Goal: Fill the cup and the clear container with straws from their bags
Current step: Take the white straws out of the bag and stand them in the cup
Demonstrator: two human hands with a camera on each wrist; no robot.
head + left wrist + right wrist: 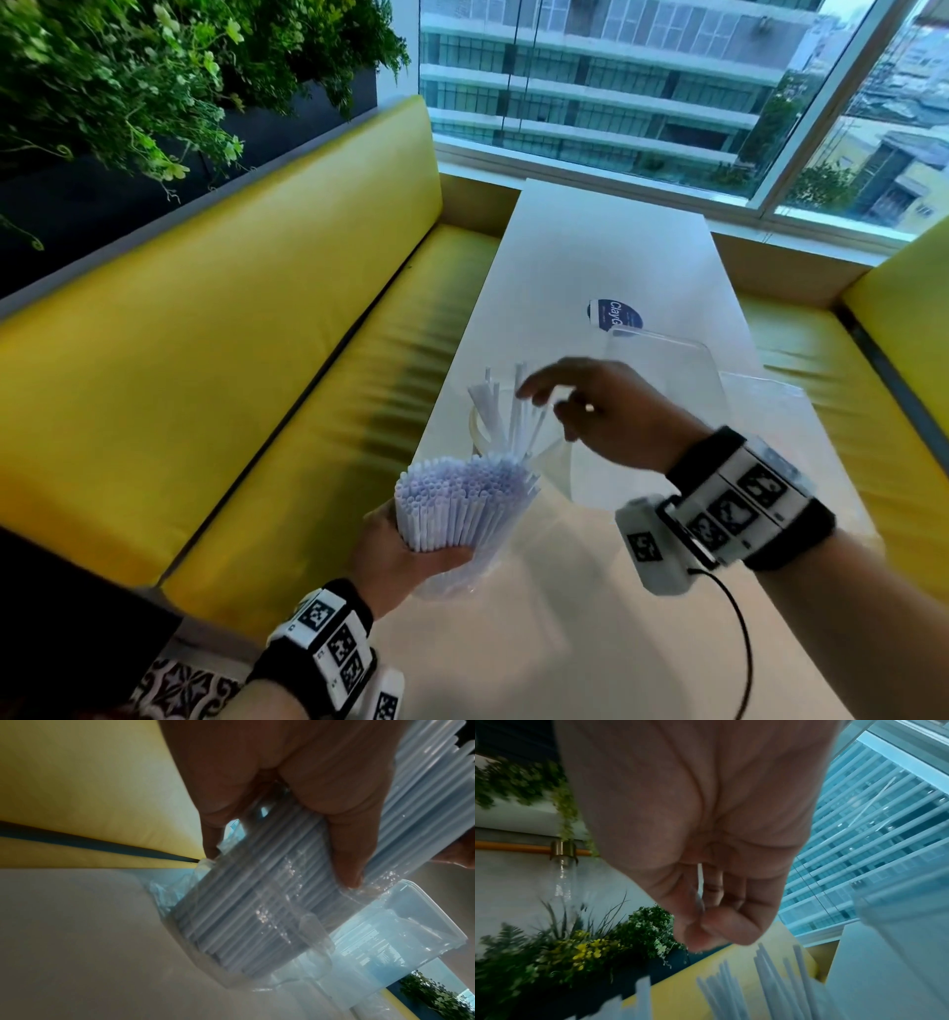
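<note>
My left hand [405, 552] grips a thick bundle of white straws [462, 506] still in its clear bag, held upright over the table's near left edge. In the left wrist view the fingers [344, 841] wrap round the bagged straws [257, 902]. A clear cup [482, 437] just beyond holds several loose straws [506, 411] that lean apart. My right hand [544, 403] hovers over those straw tips, fingers loosely curled, with nothing seen in it; it shows blurred in the right wrist view [706, 933] above the straws [770, 983]. A clear rectangular container [662, 370] stands behind the right hand.
The long white table [606, 246] runs toward a window. Yellow benches [257, 360] flank it on both sides, with plants [128, 77] above the left one. A crumpled clear bag [770, 406] lies right of the container, and a blue round label [613, 313] lies beyond it.
</note>
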